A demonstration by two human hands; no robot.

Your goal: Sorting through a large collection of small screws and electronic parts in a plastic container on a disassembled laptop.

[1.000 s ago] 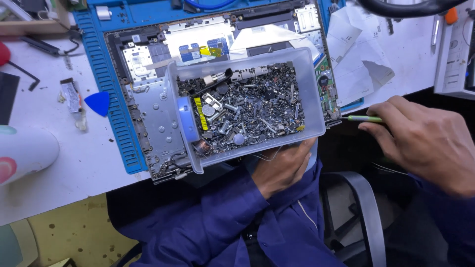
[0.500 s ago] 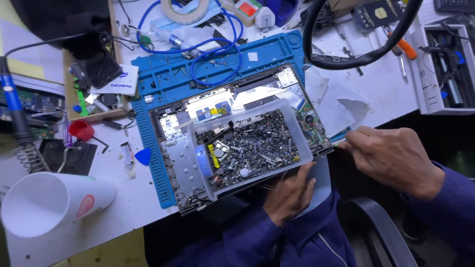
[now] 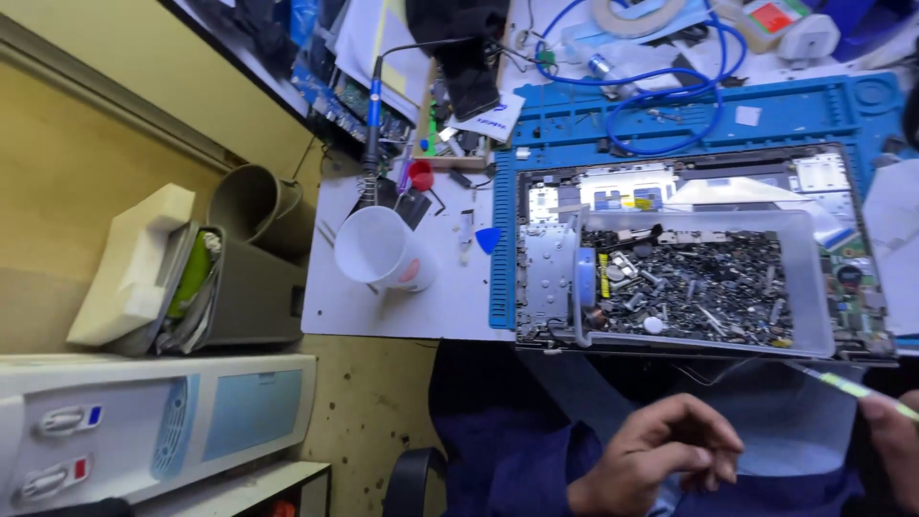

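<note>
I see my left hand (image 3: 661, 450) low in the picture, over my blue lap. Its fingers are curled in with the tips pressed close together, and I cannot tell if they pinch anything tiny. My right hand (image 3: 895, 431) peeks in at the right edge, and its fingers pinch a thin green and white stick tool (image 3: 847, 385).

Just above both hands sits a clear plastic box (image 3: 814, 287) full of little screws and metal bits. It rests on an opened laptop (image 3: 823, 172), which lies on a blue mat (image 3: 795, 110).

To the left stand a white paper cup (image 3: 369, 247) and a small blue pick (image 3: 489, 238). A blue cable (image 3: 670, 91) loops behind. A white card with blue print (image 3: 490, 119) lies near the soldering iron (image 3: 373, 105).
</note>
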